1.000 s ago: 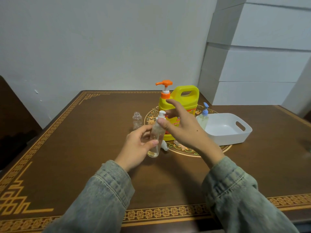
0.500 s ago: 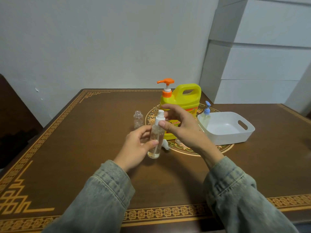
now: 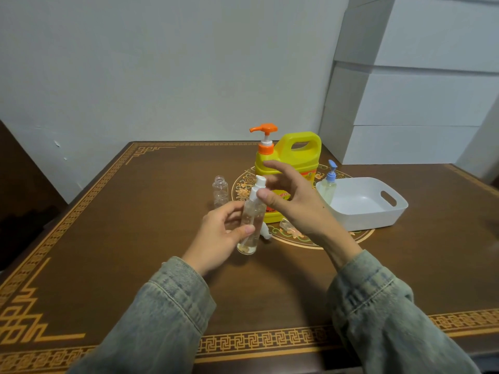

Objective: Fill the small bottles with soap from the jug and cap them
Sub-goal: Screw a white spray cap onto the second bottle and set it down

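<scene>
a person in faded denim sleeves works at a dark brown table (image 3: 108, 238) edged with a gold fret pattern, seen from a head-worn camera. the left hand (image 3: 218, 236) grips a slim clear spray bottle (image 3: 251, 222) around its middle, thumb across the front and fingers curled behind, holding it slightly tilted just above the tabletop; a shallow layer of pale liquid sits at its base. the right hand (image 3: 291, 201) pinches the bottle's white spray cap (image 3: 258, 186) between thumb and fingers at the neck, index finger lifted clear above it. directly behind the hands stands the yellow soap jug (image 3: 294, 155) with its orange pump (image 3: 264, 130), upright on a round ornamental medallion at the table's centre. to the left of the jug, 1 small clear bottle (image 3: 220, 190) stands uncapped and apart from the rest. to the right, a white plastic basket (image 3: 388, 211) with a cut-out handle holds 1 bottle with a blue pump top (image 3: 329, 182) in its near-left corner, pale liquid visible inside. a white cap-like piece (image 3: 265, 232) lies on the table at the jug's foot, partly hidden by the held bottle, and another small clear item (image 3: 285, 224) beside it is too hidden by the right hand to identify. white stacked boxes (image 3: 421, 103) rise behind the table on the right against a plain wall.
</scene>
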`<state>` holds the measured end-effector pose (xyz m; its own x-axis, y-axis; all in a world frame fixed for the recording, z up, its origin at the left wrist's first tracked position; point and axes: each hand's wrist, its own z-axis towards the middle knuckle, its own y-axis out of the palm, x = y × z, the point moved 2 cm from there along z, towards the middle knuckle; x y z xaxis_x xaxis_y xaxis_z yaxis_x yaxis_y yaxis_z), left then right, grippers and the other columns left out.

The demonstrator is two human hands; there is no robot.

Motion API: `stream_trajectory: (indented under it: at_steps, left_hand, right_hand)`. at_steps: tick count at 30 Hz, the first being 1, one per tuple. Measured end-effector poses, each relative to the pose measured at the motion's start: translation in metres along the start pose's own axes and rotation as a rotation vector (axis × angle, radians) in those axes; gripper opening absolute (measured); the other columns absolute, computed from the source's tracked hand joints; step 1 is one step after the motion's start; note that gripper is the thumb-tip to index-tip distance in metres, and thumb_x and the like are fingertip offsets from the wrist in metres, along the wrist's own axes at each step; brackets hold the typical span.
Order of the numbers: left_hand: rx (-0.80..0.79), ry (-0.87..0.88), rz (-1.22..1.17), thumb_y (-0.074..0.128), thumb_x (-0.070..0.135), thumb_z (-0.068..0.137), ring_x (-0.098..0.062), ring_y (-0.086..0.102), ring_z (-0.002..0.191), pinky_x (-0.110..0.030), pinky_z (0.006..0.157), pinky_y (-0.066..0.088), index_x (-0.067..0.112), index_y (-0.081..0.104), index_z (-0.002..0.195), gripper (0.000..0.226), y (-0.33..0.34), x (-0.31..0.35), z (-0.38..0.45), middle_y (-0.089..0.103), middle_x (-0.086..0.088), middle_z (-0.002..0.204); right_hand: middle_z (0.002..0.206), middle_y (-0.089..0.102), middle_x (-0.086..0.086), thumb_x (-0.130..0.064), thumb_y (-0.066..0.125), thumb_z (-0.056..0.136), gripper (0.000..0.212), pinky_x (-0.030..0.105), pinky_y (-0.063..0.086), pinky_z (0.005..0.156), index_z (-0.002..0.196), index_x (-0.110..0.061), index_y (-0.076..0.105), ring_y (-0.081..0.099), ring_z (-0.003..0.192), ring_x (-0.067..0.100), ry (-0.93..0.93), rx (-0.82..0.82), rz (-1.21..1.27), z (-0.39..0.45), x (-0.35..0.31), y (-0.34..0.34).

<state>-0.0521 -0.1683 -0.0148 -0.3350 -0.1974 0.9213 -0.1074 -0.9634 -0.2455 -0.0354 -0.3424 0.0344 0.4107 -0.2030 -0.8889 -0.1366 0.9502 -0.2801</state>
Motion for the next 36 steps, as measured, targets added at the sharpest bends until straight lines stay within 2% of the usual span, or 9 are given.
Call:
stream_trajectory:
  at_steps: [7,13,18,23,26,28,30,34,36]
  left_hand:
    - [-0.012,0.003,0.001,0.069,-0.005,0.081,-0.010,0.068,0.103,-0.023,0.092,0.051,0.011,0.063,0.117,0.040,0.0007,0.0010,-0.0007,0.072,-0.002,0.110]
    - [-0.012,0.005,0.003,0.069,-0.005,0.080,-0.012,0.068,0.103,-0.026,0.094,0.052,0.012,0.063,0.117,0.041,0.0006,-0.0004,-0.0006,0.072,-0.002,0.110]
    - [-0.003,-0.008,0.005,0.070,-0.005,0.080,-0.012,0.068,0.103,-0.027,0.094,0.052,0.012,0.063,0.118,0.042,0.0013,-0.0030,-0.0019,0.072,-0.002,0.111]
    - [0.014,0.011,0.013,0.070,-0.006,0.079,-0.008,0.068,0.101,-0.026,0.090,0.053,0.019,0.065,0.112,0.042,0.0020,0.0004,-0.0025,0.072,0.003,0.106]
    - [0.012,0.013,-0.007,0.071,-0.002,0.079,-0.010,0.067,0.104,-0.029,0.091,0.053,0.022,0.064,0.111,0.041,0.0008,0.0029,-0.0002,0.072,0.002,0.107]
    - [0.011,0.014,0.000,0.071,-0.001,0.079,-0.010,0.067,0.104,-0.030,0.093,0.053,0.020,0.065,0.113,0.041,-0.0006,0.0024,-0.0003,0.072,0.002,0.109]
    - [0.010,0.005,0.003,0.070,-0.003,0.080,-0.010,0.067,0.104,-0.031,0.093,0.053,0.018,0.064,0.115,0.041,-0.0015,0.0010,-0.0014,0.072,0.001,0.109]
    - [0.001,0.015,0.005,0.071,0.002,0.078,-0.011,0.067,0.106,-0.029,0.092,0.053,0.015,0.064,0.117,0.041,0.0006,0.0011,-0.0032,0.072,0.000,0.110]
    - [0.001,0.017,-0.001,0.071,0.002,0.079,-0.011,0.067,0.107,-0.028,0.092,0.053,0.016,0.064,0.116,0.041,0.0006,0.0021,-0.0028,0.072,0.000,0.110]
  right_hand:
    - [0.102,0.071,0.016,-0.001,0.066,0.090,0.040,0.052,0.053,0.080,0.127,-0.012,0.054,0.066,0.097,0.030,-0.004,-0.004,0.044,0.0012,-0.0041,-0.0063]
    - [0.102,0.074,-0.001,-0.012,0.070,0.088,0.040,0.053,0.053,0.090,0.122,-0.023,0.054,0.068,0.101,0.018,-0.016,-0.020,-0.103,0.0017,-0.0004,-0.0047]
    - [0.097,0.073,-0.005,-0.017,0.075,0.084,0.036,0.048,0.055,0.084,0.114,-0.025,0.056,0.068,0.092,0.012,-0.038,0.000,-0.194,0.0012,-0.0020,-0.0029]
    - [0.087,0.066,-0.005,-0.037,0.086,0.071,0.059,0.015,0.050,0.071,0.117,-0.022,0.052,0.061,0.079,0.006,-0.047,0.050,-0.290,-0.0029,-0.0063,0.0016]
    - [0.105,0.066,-0.011,-0.042,0.082,0.074,0.077,0.020,0.051,0.082,0.137,-0.029,0.039,0.062,0.097,0.003,-0.001,0.031,-0.194,-0.0051,-0.0048,0.0018]
    - [0.115,0.069,-0.009,-0.027,0.077,0.084,0.075,0.029,0.052,0.093,0.144,-0.029,0.032,0.061,0.111,0.005,-0.008,-0.017,-0.068,-0.0048,-0.0047,-0.0007]
    - [0.109,0.072,-0.002,-0.013,0.074,0.086,0.073,0.041,0.052,0.097,0.145,-0.027,0.033,0.064,0.110,0.009,-0.016,-0.019,0.008,-0.0040,-0.0050,-0.0026]
    - [0.097,0.068,-0.003,-0.023,0.082,0.077,0.076,0.021,0.052,0.087,0.140,-0.025,0.040,0.064,0.096,0.005,0.004,0.008,-0.061,-0.0030,-0.0043,0.0012]
    - [0.104,0.068,-0.003,-0.021,0.078,0.081,0.062,0.021,0.052,0.087,0.136,-0.022,0.049,0.063,0.099,0.006,0.008,-0.015,-0.023,-0.0040,-0.0031,-0.0012]
